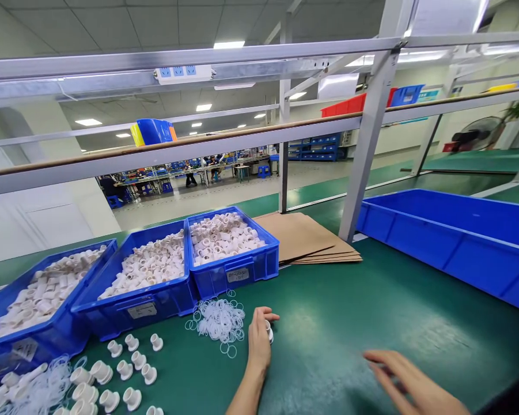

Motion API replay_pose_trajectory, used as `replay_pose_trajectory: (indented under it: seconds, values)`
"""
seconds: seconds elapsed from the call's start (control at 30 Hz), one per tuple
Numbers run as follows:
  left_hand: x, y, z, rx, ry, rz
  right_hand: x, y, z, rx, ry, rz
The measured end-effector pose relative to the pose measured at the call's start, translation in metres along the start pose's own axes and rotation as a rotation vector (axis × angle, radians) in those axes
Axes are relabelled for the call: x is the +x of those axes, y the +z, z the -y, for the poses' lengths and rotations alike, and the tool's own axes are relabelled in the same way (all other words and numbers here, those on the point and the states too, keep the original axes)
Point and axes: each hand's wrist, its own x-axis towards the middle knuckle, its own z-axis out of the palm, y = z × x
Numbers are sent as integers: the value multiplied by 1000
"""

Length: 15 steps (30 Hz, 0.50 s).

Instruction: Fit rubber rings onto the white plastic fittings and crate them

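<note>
My left hand (259, 337) is over the green tabletop with its fingers curled around a white flanged plastic fitting (269, 331), which shows only in part. Just left of that hand lies a heap of thin translucent rings (221, 319). Farther right, my right hand (410, 380) hovers low over the table, slightly blurred. Its fingers are stretched out with nothing visible in them. Several white flanged fittings (125, 369) stand at the lower left, and a second heap of rings (47, 387) lies beside them.
Three blue bins of white plastic parts line the left: one at the far left (75, 302), a middle one (173, 300) and one nearer the centre (259, 262). Cardboard sheets (302, 233) lie behind. A large blue bin (449, 242) stands right of a metal post (363, 150).
</note>
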Motion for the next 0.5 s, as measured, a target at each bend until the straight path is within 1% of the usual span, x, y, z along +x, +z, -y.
replay_pose_trajectory:
  seconds: [0.07, 0.1, 0.17, 0.2, 0.27, 0.33, 0.4, 0.5]
  values:
    - [-1, -1, 0, 13, 23, 25, 20, 15, 48, 84, -92, 150]
    - [-1, -1, 0, 17, 31, 31, 32, 25, 70, 100, -151, 194]
    - [-1, -2, 1, 17, 33, 34, 54, 46, 103, 87, -240, 244]
    - [-1, -2, 1, 15, 32, 36, 62, 57, 113, 64, -274, 257]
    - [0, -1, 2, 12, 30, 47, 71, 74, 121, 9, -318, 270]
    - [2, 0, 2, 13, 29, 59, 72, 84, 121, -22, -321, 245]
    - [3, 1, 3, 18, 30, 63, 70, 87, 118, -10, -282, 194]
    - [4, 2, 6, 28, 26, 60, 69, 85, 119, 17, -248, 145]
